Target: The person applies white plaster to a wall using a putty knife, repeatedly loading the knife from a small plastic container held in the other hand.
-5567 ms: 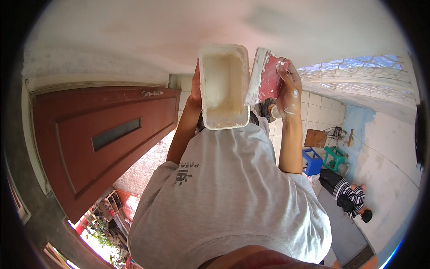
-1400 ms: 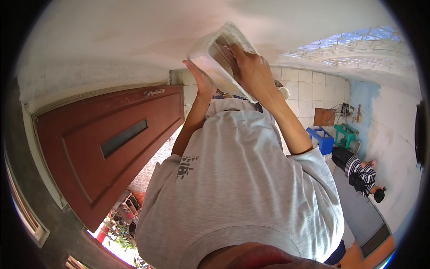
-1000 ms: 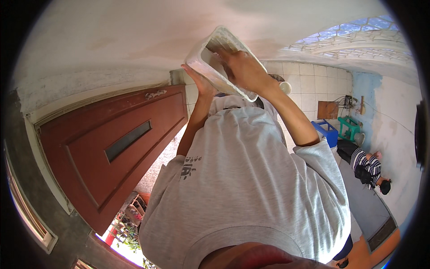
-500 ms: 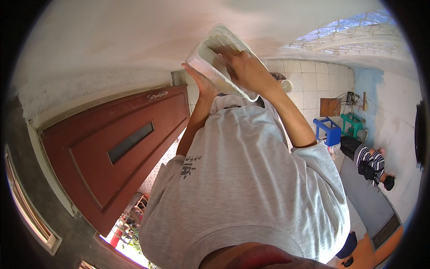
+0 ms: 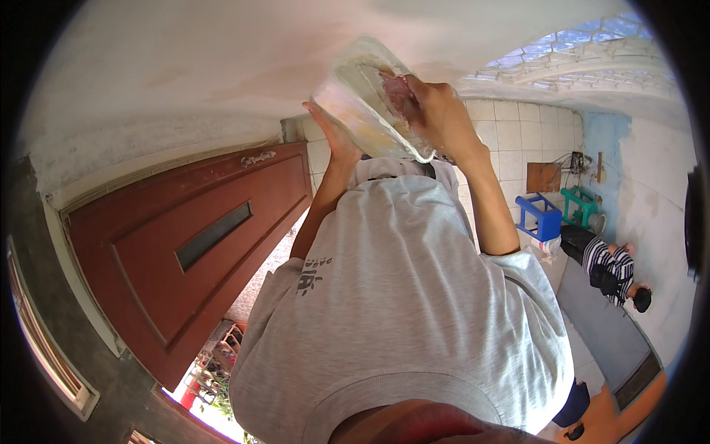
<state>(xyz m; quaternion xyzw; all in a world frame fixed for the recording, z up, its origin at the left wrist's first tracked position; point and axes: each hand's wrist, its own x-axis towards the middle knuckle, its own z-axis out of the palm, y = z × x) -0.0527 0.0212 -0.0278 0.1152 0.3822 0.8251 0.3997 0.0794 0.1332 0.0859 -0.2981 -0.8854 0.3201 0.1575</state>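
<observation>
A pale oblong tub (image 5: 362, 126), smeared with whitish residue, is held up tilted in front of my chest, close to the wall. My left hand (image 5: 334, 135) supports it from the left and below. One or more of its fingers stick out past the left side, while the rest are hidden. My right hand (image 5: 444, 115) is at the tub's right rim with its fingers bent inward over the opening. A reddish-brown patch (image 5: 399, 95) shows at those fingertips; blur hides whether it is a held thing or wet fingers.
Ahead rises a patchy plastered wall (image 5: 222, 66). A reddish-brown door (image 5: 200, 244) stands to the left. At right are a blue stool (image 5: 543, 217), a green stool (image 5: 580, 207) and a brown board (image 5: 543, 177). Farther right, a person in stripes (image 5: 610, 266) is low by the wall.
My right hand has drawn from deep inside the tub toward its right rim, with the wrist more bent. The tub has tilted a little. The white bucket behind is now covered by my right arm.
</observation>
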